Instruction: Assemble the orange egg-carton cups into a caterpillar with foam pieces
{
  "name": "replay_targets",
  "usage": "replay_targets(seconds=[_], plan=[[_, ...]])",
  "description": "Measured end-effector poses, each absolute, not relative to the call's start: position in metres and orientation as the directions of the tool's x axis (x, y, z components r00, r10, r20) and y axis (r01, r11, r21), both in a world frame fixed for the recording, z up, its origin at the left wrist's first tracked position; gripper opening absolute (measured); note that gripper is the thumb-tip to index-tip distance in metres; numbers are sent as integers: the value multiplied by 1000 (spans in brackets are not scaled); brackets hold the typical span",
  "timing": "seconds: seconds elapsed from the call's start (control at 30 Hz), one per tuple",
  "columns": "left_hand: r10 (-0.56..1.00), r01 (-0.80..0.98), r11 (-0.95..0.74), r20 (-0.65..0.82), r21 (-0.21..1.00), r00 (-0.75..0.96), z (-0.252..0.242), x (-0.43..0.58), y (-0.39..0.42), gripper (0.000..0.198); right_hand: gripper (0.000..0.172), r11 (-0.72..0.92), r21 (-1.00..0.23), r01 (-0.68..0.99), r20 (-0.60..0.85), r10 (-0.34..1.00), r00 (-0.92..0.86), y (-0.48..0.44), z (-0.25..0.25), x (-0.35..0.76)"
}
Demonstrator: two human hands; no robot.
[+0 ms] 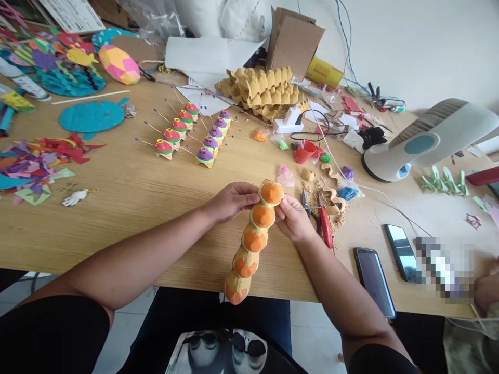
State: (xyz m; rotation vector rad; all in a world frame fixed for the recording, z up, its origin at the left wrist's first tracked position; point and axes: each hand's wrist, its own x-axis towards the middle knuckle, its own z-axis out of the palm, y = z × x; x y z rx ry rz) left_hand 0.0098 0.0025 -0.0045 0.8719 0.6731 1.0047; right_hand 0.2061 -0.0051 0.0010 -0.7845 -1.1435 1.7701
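Between my hands is an egg-carton caterpillar [255,240], a strip of bumps with orange tops and pale green trim on some of them. My left hand [236,201] pinches the left side of its far end. On the other side of that same end, my right hand [294,217] grips it with thumb and fingers; a thin blue stick juts out to the right beside these fingers. The strip's near end hangs past the table's front edge. Scissors [306,202] and a red-handled craft knife [325,223] lie just right of my right hand.
Two finished caterpillars, one red and green [171,134], one purple and yellow [213,139], stand farther back. Stacked egg cartons [265,91], a red cup [304,151] and a white fan [413,140] are behind. Phones [374,280] lie right; paper scraps [42,161] lie left.
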Motion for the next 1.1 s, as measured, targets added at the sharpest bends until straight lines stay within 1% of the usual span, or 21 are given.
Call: replay_targets(seconds=[0.13, 0.27, 0.33, 0.43, 0.63, 0.83, 0.9, 0.97, 1.03, 1.1], plan=[[930, -350, 194, -59, 916, 364, -6, 7, 5, 44, 51, -145, -951, -275, -19, 910, -413, -2, 0, 213], [936, -245, 121, -28, 962, 351, -6, 4, 7, 46, 36, -12, -997, -82, 21, 921, -389, 0, -4, 221], [932, -206, 75, 6, 976, 364, -4, 2, 8, 48, 32, 43, -999, -28, 51, 925, -377, 1, -6, 223], [927, -158, 3, 56, 987, 371, 1, 0, 9, 49, 31, 97, -995, 11, 87, 932, -352, 0, -7, 224], [953, 34, -106, 91, 994, 289, 7, -2, 8, 46, 31, 230, -965, 128, 181, 933, -312, -3, 1, 221], [960, 124, -187, 155, 975, 234, 11, -1, 5, 44, 33, 266, -945, 190, 201, 932, -300, -4, 10, 220], [964, 106, -174, 147, 979, 222, 11, 0, 5, 44, 33, 260, -948, 186, 196, 932, -304, -4, 9, 220], [966, 28, -118, 108, 993, 237, 8, 1, 6, 46, 34, 229, -963, 145, 175, 933, -314, -4, 6, 218], [952, -115, -11, 46, 993, 301, 3, 3, 5, 48, 36, 176, -982, 73, 144, 937, -318, -3, 4, 216], [925, -291, 138, -18, 947, 379, -3, 7, 4, 52, 35, 119, -993, -7, 116, 945, -305, -3, 2, 214]])
